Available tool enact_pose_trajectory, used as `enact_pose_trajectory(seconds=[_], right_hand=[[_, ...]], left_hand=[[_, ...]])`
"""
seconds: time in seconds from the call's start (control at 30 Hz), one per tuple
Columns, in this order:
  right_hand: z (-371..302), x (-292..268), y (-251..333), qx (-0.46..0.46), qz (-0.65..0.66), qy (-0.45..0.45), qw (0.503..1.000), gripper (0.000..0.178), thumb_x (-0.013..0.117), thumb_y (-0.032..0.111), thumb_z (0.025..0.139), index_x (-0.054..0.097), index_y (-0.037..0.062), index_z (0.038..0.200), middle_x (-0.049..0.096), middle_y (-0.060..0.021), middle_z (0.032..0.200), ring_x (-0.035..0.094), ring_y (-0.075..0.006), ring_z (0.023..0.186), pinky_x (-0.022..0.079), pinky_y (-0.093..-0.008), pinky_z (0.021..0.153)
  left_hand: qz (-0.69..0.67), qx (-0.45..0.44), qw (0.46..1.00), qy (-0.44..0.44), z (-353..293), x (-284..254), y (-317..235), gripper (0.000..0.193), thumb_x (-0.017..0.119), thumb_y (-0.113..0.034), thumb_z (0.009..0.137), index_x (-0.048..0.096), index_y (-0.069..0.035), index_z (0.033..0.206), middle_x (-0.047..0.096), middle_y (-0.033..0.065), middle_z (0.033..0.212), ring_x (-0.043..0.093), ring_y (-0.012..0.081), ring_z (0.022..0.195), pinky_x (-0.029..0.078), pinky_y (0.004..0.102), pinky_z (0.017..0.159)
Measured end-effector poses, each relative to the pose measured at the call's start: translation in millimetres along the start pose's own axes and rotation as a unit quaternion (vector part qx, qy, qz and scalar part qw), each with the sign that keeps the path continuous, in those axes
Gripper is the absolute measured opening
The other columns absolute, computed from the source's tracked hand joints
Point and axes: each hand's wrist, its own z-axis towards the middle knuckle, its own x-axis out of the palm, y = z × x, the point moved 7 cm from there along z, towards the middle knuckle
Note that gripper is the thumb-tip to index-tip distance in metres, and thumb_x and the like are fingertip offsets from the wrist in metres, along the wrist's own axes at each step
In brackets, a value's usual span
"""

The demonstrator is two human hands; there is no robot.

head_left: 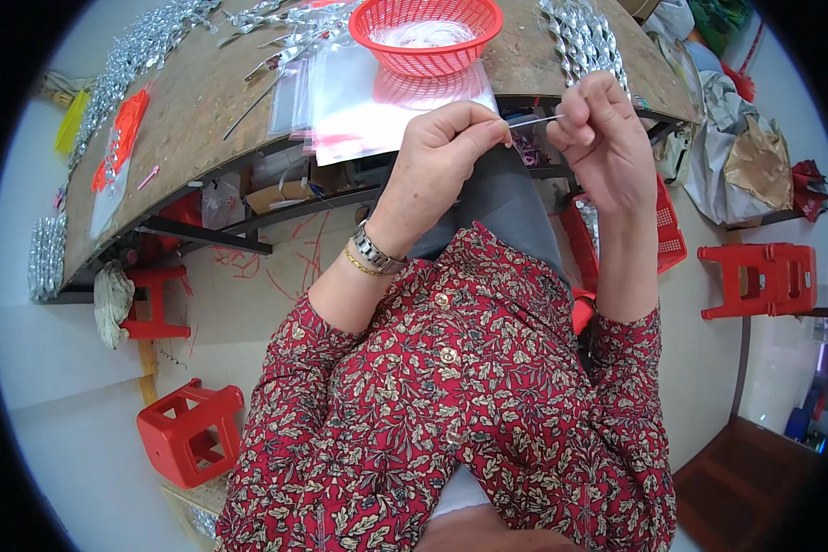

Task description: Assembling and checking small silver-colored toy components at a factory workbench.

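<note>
Wooden work surface (pixel 189 83) curves across the upper part of the view, its far side cut off by the top edge, with pale floor and red plastic stools (pixel 193 432) below. Under it, the shelf's contents are shadowed and hard to make out, and the right forearm hides part of a red crate (pixel 672 230). Where the thin strand (pixel 534 120) enters the fingers, both its ends are concealed; whether it is wire, thread or a needle cannot be told.

What shows of the strand is short, straight, slender and silvery-grey, spanning the gap between the hands just beyond the near edge of the surface, above the person's grey trousers. Near it on the surface are clear plastic sleeves (pixel 340 115) and a red mesh basket (pixel 425 64) holding fine white strands (pixel 423 35); twisted silver foil strips (pixel 584 41) lie farther right.

Left hand (pixel 451 138) grips the strand between thumb and bent forefinger, its knuckles up, its wrist wearing a watch. Right hand (pixel 605 133) is raised, palm side partly showing, fingers curled at the strand's other side; whether they pinch it cannot be told.
</note>
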Motion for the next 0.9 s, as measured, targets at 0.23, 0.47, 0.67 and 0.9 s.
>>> enact_pose_trajectory(seconds=[0.23, 0.47, 0.67, 0.9], right_hand=[[12, -20, 30, -0.072, -0.389, -0.059, 0.917, 0.011, 0.046, 0.012, 0.096, 0.046, 0.0077, 0.085, 0.044, 0.0026, 0.071, 0.036, -0.0045, 0.062, 0.029, -0.0179, 0.057], [13, -9, 17, 0.008, -0.371, -0.002, 0.929, 0.013, 0.047, 0.014, 0.095, 0.046, 0.0072, 0.084, 0.044, 0.0034, 0.07, 0.037, -0.0045, 0.062, 0.029, -0.0178, 0.056], [16, -2, 18, -0.011, -0.439, -0.016, 0.898, 0.01, 0.051, 0.01, 0.092, 0.056, 0.002, 0.097, 0.046, 0.0035, 0.071, 0.041, -0.004, 0.064, 0.033, -0.0184, 0.057], [16, 28, 15, -0.111, -0.681, 0.113, 0.715, 0.008, 0.063, 0.006, 0.08, 0.06, -0.001, 0.082, 0.057, -0.0099, 0.073, 0.056, -0.0221, 0.065, 0.044, -0.0305, 0.061]], left_hand=[[0.005, -0.041, 0.999, 0.019, 0, -9, 4, 0.014, 0.058, -0.011, 0.087, 0.065, 0.0, 0.084, 0.06, -0.0034, 0.075, 0.047, 0.0014, 0.067, 0.038, 0.0176, 0.061], [0.014, -0.021, 0.999, 0.02, 7, -5, 3, 0.014, 0.058, -0.011, 0.087, 0.065, 0.001, 0.085, 0.061, -0.0027, 0.076, 0.049, 0.0021, 0.069, 0.039, 0.0179, 0.062], [0.019, 0.001, 1.0, 0.011, 13, -4, 1, 0.012, 0.057, -0.011, 0.09, 0.063, 0.0, 0.089, 0.046, -0.0084, 0.062, 0.032, 0.0001, 0.05, 0.023, 0.0176, 0.045], [0.034, -0.003, 0.999, 0.009, 15, -5, 1, 0.013, 0.057, -0.011, 0.089, 0.064, 0.0, 0.088, 0.054, -0.0054, 0.069, 0.041, 0.001, 0.06, 0.032, 0.0178, 0.053]])
